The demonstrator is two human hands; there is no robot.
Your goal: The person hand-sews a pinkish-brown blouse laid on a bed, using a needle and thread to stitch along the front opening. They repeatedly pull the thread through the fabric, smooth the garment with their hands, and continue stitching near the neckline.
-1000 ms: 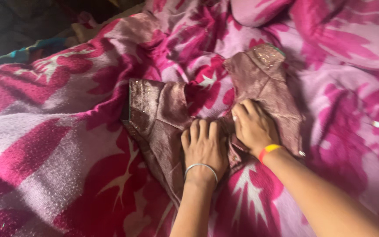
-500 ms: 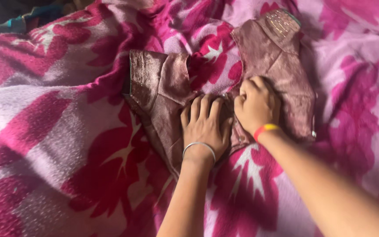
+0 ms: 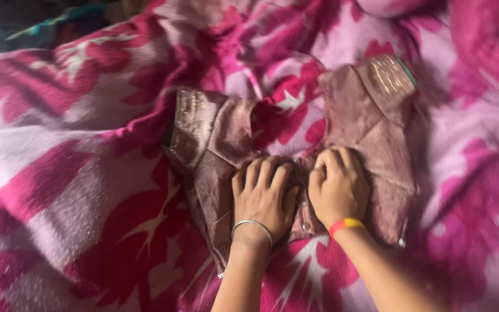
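A small dusty-pink blouse (image 3: 215, 138) with shiny gold-banded sleeves lies spread on a pink floral blanket (image 3: 76, 190). My left hand (image 3: 261, 196), with a silver bangle at the wrist, presses flat on the blouse's left front panel, fingers slightly apart. Beside it my right hand (image 3: 339, 188), wearing a red and yellow band, rests with curled fingers on the right panel at the centre opening. The two hands almost touch. One sleeve (image 3: 192, 118) points left, the other sleeve (image 3: 391, 75) points up to the right.
The blanket is rumpled, with folds rising at the top and right. A dark area with a teal cloth (image 3: 59, 26) lies beyond its top left edge.
The view has shifted and blurred a little. My right hand has slid slightly toward the centre of the blouse; my left hand stays pressed on it.
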